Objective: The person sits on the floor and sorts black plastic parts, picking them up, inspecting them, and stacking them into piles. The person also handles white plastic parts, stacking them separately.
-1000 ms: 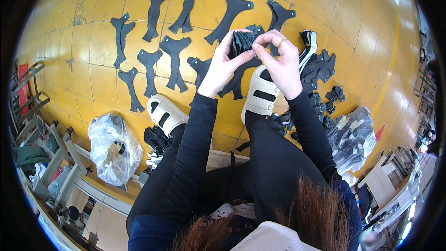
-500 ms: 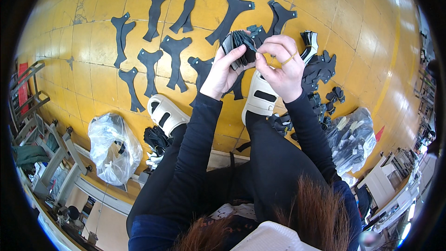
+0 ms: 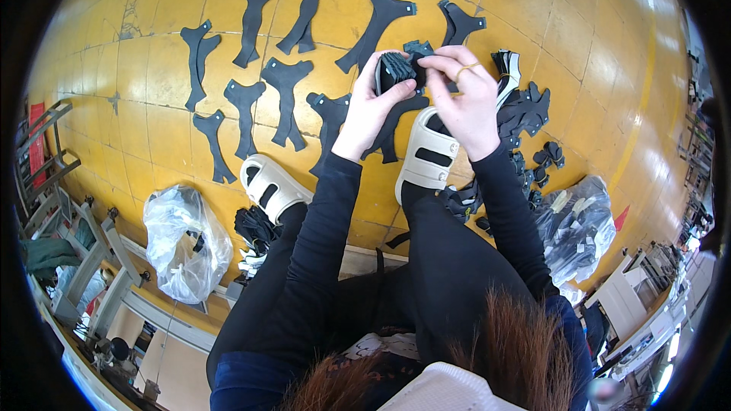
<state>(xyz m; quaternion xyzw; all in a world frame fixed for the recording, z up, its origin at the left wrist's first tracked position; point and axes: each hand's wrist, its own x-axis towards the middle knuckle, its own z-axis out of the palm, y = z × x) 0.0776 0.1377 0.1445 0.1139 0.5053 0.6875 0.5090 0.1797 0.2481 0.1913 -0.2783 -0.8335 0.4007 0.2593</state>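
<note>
My left hand (image 3: 369,110) is closed round a bundle of black fabric pieces (image 3: 396,68) with dark green edges, held up above the floor between my feet. At the bundle's right side, my right hand (image 3: 468,103) pinches the edge of a black piece, partly hidden by the fingers. Below and around my hands, black Y-shaped fabric pieces (image 3: 286,95) with green ends and small pale tags lie spread in rows on the yellow floor. One such piece (image 3: 459,24) lies just beyond my right hand.
To the right sit a heap of black pieces (image 3: 525,114), a banded black-and-white bundle (image 3: 509,76) and a filled clear plastic bag (image 3: 579,232). Another plastic bag (image 3: 186,243) stands at left beside a dark pile (image 3: 257,230). My beige sandals (image 3: 428,156) flank the lower pieces.
The bundle has tilted in my left hand, so its green edges now face up. My right hand has shifted slightly, still at the bundle's right side. The floor pieces are unmoved.
</note>
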